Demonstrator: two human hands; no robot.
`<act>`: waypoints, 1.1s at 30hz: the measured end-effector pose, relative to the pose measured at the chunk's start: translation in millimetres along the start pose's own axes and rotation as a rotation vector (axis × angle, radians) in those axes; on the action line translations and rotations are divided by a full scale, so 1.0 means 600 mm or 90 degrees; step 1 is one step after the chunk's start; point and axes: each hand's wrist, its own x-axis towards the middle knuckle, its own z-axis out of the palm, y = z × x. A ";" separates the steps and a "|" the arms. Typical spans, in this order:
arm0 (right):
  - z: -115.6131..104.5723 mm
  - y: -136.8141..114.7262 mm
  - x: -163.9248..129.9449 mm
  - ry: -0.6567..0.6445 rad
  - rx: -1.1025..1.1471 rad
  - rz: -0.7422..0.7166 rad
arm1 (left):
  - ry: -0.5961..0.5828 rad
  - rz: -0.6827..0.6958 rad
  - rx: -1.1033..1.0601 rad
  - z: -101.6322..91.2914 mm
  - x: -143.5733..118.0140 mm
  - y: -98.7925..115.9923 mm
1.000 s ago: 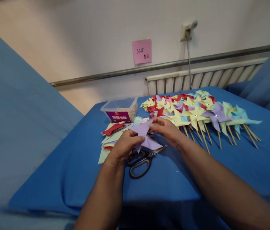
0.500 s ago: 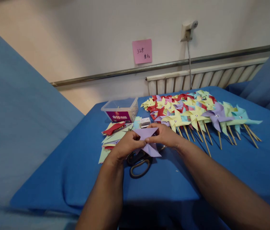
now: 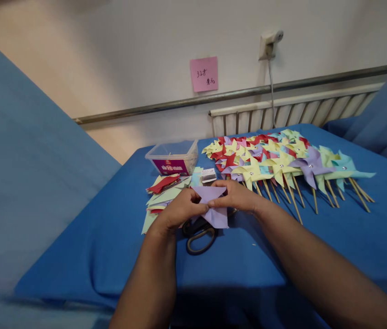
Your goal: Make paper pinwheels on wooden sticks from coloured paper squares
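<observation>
Both my hands hold a purple paper piece (image 3: pixel 214 205) folded into pinwheel points, just above the blue cloth. My left hand (image 3: pixel 176 212) pinches its left side and my right hand (image 3: pixel 236 196) pinches its right side near the centre. Black-handled scissors (image 3: pixel 198 235) lie on the cloth directly under the paper, partly hidden by it. A stack of loose coloured paper squares (image 3: pixel 161 194) lies just left of my left hand.
Several finished paper pinwheels (image 3: pixel 282 162) on wooden sticks lie in rows at the right. A clear plastic box (image 3: pixel 174 157) with a purple label stands behind the paper stack. A small white box (image 3: pixel 209 175) sits beside it. The blue-covered table (image 3: pixel 111 246) ends near a radiator (image 3: pixel 292 112).
My hands have drawn closer together and a little nearer to me, folding the purple paper's points in toward its centre. The scissors are now more covered by the paper.
</observation>
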 end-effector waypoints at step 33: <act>0.065 0.015 0.018 0.477 0.130 -0.119 | 0.281 -0.036 -0.519 0.050 0.027 -0.004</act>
